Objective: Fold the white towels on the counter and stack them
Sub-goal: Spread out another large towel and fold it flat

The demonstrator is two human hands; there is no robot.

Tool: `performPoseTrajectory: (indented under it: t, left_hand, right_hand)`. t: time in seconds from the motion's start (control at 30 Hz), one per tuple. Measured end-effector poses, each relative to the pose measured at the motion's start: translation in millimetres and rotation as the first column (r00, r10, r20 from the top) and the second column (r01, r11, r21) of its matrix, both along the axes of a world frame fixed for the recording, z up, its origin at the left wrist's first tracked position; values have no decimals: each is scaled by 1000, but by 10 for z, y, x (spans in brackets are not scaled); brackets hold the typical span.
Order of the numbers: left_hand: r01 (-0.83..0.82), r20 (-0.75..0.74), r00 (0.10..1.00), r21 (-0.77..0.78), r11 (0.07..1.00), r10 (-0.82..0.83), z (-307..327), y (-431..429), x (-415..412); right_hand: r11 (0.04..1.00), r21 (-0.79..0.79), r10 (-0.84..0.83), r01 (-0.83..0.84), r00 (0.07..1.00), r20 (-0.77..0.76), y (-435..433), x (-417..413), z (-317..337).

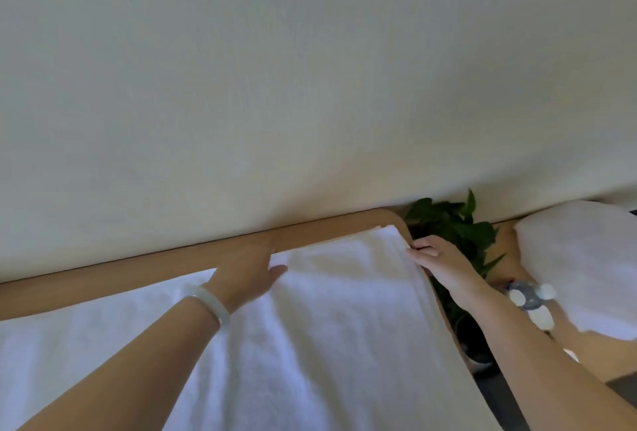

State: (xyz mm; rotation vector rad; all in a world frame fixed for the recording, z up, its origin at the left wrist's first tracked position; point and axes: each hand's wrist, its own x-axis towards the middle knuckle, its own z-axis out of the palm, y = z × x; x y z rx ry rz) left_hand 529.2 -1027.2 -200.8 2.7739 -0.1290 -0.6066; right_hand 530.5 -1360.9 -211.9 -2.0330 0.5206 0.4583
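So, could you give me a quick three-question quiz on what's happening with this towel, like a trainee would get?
1. True or false: the left hand lies flat on the white towel.
2. Which hand pinches the towel's right edge? A) left hand B) right hand
3. Fill in: just beyond the counter's right end stands a green ___.
Key: 1 true; 2 B; 3 plant.
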Motion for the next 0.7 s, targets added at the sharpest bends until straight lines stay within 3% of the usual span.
performPoseTrajectory:
  t: [0.23,0.33,0.43,0.53,0.7]
  left_hand:
    - [121,-47,990,-241,963,-136,143,-1293,382]
    - [41,-138,986,-334,942,-91,113,-1608,496]
    - [20,-192,978,-319,948,-86,46,-1706,550]
    - [37,-154,984,-310,950,-89,31,-1723,560]
    - [69,-87,991,-312,947,-101,-10,-1686,514]
  right_hand:
    - [989,147,-24,21,1000,19,-136,-535,194]
    - [984,166,-47,59,996,-73,-391,-939,189]
    - [994,104,-26,45,984,-178,-604,-1425,149]
    - [1000,15,9,-6,968,-253,-696,-1781,89]
    - [999,34,6,4,954,-299,-628,-2010,50]
